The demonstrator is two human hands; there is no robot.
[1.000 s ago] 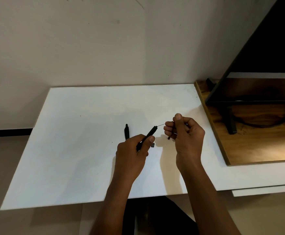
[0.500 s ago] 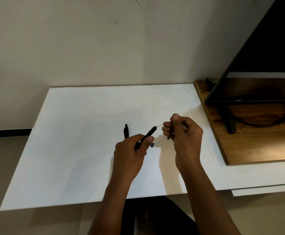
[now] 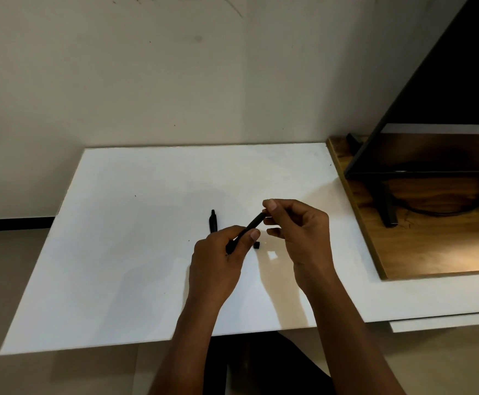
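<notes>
No readable text, label, brand, number or sign shows on anything.

Bare white tabletop (image 3: 113,252) spread wide beyond the left hand (image 3: 218,266). A black pen piece (image 3: 213,221) and small black part (image 3: 257,245) lay close by. A wooden board (image 3: 432,252) and dark slanted panel (image 3: 446,81) hemmed the right hand (image 3: 303,238).

dim, soft shadows, warm right-side glow
</notes>
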